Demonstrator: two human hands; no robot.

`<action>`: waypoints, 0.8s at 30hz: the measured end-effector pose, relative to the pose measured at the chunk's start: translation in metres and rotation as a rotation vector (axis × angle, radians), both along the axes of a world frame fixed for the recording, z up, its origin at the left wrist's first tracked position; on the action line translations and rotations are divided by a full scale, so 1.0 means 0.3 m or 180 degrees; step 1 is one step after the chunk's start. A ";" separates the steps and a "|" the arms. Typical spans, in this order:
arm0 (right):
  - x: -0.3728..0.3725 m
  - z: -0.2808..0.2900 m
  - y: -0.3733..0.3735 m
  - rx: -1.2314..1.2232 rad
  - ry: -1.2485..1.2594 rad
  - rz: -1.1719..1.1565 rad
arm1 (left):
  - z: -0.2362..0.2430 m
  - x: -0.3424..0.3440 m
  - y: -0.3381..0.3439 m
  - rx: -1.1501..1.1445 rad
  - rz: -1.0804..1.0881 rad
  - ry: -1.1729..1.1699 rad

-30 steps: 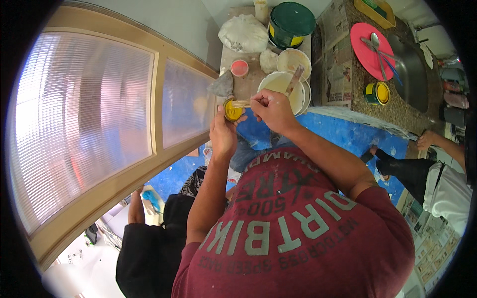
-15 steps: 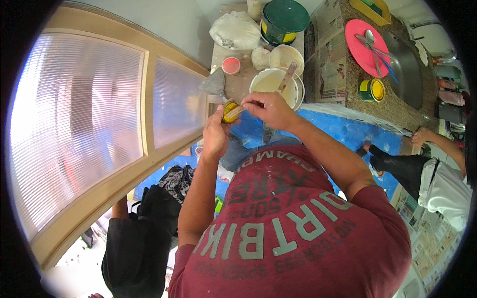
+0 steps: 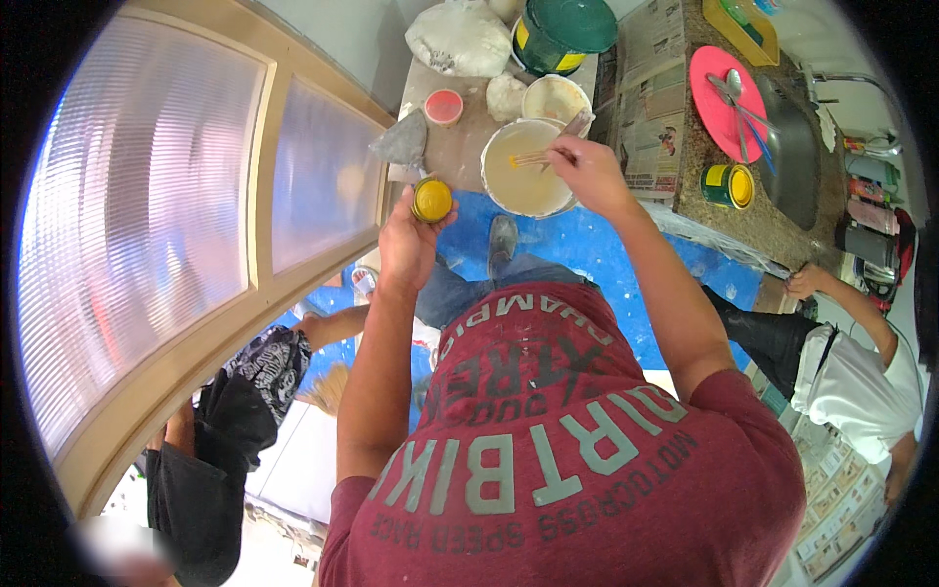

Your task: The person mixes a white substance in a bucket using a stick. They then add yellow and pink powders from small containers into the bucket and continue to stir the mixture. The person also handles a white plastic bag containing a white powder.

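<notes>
My left hand (image 3: 404,252) is wrapped round a small open can of yellow paint (image 3: 431,200), with its mouth facing up. Pinched in my right hand (image 3: 595,176) is a thin wooden stick (image 3: 531,159), possibly more than one, with yellow paint on its tip. That tip is over a white bucket (image 3: 487,184) of cream-coloured paint. A wider paint-stained wooden paddle (image 3: 578,123) leans at the bucket's far right, partly hidden by my right hand. I cannot tell whether the hand touches it.
Behind the bucket stand a white tub (image 3: 556,96), a dark green bucket (image 3: 567,34), a white bag (image 3: 460,39) and a pink-filled cup (image 3: 443,107). A framed glass panel (image 3: 328,166) is on my left. Right, a granite counter (image 3: 675,186) holds another yellow can (image 3: 727,186). Two people are nearby.
My right hand has moved right with the stick, from the small can to over the bucket. The can now shows its full yellow top. The person at left has shifted.
</notes>
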State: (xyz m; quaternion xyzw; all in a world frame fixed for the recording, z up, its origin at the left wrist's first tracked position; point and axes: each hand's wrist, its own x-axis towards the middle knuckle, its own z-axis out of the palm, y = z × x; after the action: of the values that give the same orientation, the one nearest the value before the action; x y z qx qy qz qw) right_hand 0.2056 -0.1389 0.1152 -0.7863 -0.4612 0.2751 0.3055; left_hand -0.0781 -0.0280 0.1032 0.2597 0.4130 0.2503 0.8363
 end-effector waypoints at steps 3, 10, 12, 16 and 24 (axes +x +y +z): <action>-0.045 -0.314 0.123 -0.1070 -0.1559 0.1169 | 0.002 -0.002 -0.013 -0.0085 -0.0064 -0.0013; -0.070 -0.368 0.184 -0.1092 -0.1595 0.1428 | 0.008 -0.042 -0.040 -0.0130 0.0081 -0.0044; -0.057 -0.367 0.168 -0.1118 -0.1736 0.1491 | 0.003 -0.026 -0.037 -0.0166 0.0112 -0.0156; -0.012 -0.335 0.117 -0.1209 -0.1437 0.1042 | -0.022 0.000 -0.049 -0.0202 0.0062 -0.0341; 0.020 0.059 -0.056 -0.0403 0.1134 -0.0279 | -0.023 0.110 -0.038 -0.0181 -0.0262 -0.0206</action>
State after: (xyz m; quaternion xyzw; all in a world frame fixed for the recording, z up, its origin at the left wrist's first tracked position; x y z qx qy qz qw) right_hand 0.2116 -0.1557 0.1329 -0.7622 -0.3468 0.4248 0.3439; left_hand -0.0452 -0.0394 0.0963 0.2444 0.3816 0.2122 0.8658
